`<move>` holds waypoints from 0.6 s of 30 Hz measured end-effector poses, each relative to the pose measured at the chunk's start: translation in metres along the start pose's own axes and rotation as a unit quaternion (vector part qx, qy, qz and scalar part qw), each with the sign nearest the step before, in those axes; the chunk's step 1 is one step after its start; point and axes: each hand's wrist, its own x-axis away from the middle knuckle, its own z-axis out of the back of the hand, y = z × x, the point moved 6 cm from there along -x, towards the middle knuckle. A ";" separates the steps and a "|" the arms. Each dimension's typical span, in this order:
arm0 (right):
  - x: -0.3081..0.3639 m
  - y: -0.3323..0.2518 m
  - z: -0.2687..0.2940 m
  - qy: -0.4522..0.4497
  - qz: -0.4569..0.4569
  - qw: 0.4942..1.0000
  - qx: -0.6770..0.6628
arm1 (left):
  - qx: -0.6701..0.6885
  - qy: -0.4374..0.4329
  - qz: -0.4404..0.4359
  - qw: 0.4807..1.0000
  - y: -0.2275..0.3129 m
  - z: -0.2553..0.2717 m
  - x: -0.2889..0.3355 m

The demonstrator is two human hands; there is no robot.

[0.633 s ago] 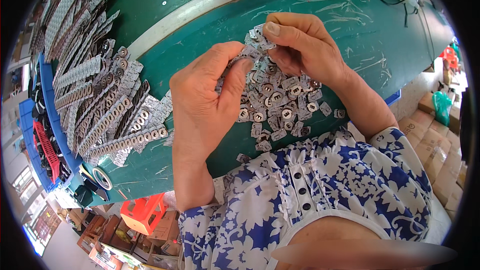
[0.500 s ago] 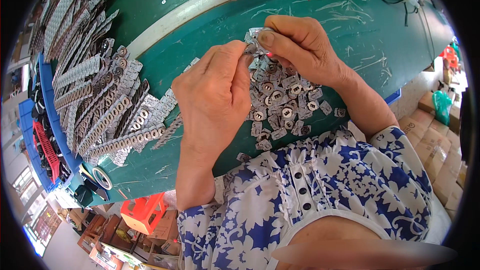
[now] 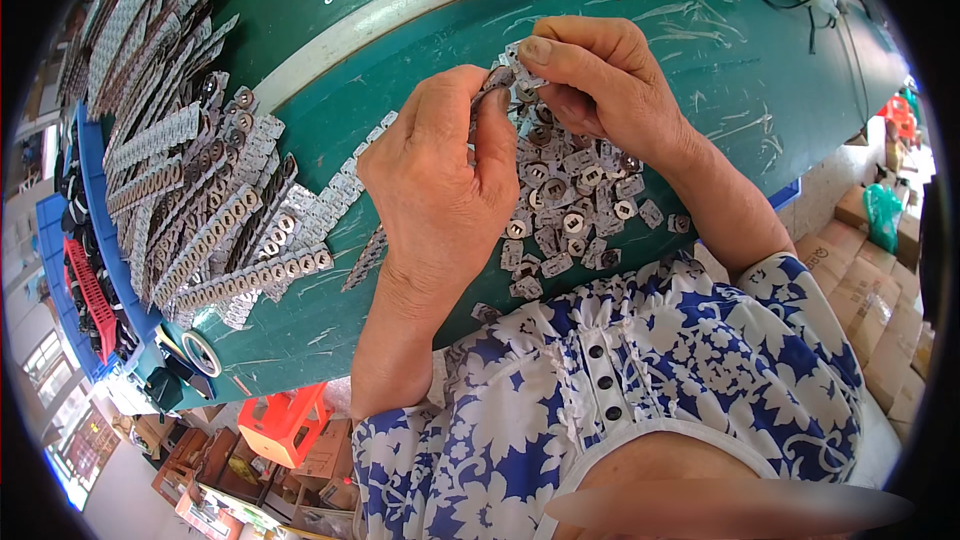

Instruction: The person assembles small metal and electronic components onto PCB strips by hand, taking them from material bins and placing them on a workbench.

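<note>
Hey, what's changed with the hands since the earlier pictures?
The left hand has shifted right and away from the body; the strip beside its wrist moved right too. The right hand has risen slightly after dipping. No clear grab or release. Loose pieces and heaped strips look unchanged.

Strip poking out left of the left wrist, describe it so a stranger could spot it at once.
Start at the green table and find the left hand over it. Just left of its wrist, the strip slants out, a short grey length running up behind the hand. Unlike the heap of strips farther left, it shows alone, with green between.
</note>
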 end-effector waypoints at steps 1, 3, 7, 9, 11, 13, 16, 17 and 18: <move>0.000 0.000 -0.001 0.000 0.000 1.000 0.000 | 0.000 0.000 0.000 1.000 0.000 0.000 0.000; 0.001 -0.001 0.000 0.025 -0.006 1.000 -0.005 | -0.018 0.023 0.014 0.999 -0.003 0.001 -0.001; 0.002 -0.001 0.000 0.022 -0.013 0.999 0.029 | -0.015 0.010 -0.023 1.000 0.001 0.000 -0.001; 0.001 -0.001 0.006 0.031 0.022 0.999 0.020 | 0.018 -0.065 0.000 0.998 0.001 -0.007 0.000; 0.000 -0.006 0.006 0.018 0.019 0.998 0.054 | 0.044 -0.086 0.045 0.994 -0.005 -0.007 0.001; -0.003 -0.007 0.010 0.007 0.014 0.996 0.089 | 0.074 -0.108 0.090 0.987 -0.014 -0.007 0.001; -0.004 -0.011 0.015 -0.003 0.067 0.982 0.177 | 0.088 -0.042 0.110 0.989 -0.022 0.005 -0.002; -0.002 -0.012 0.013 -0.010 0.079 0.976 0.203 | 0.087 -0.040 0.111 0.989 -0.021 0.006 -0.001; 0.000 -0.013 0.011 -0.017 0.092 0.969 0.228 | 0.089 -0.093 0.072 0.989 -0.014 -0.001 0.001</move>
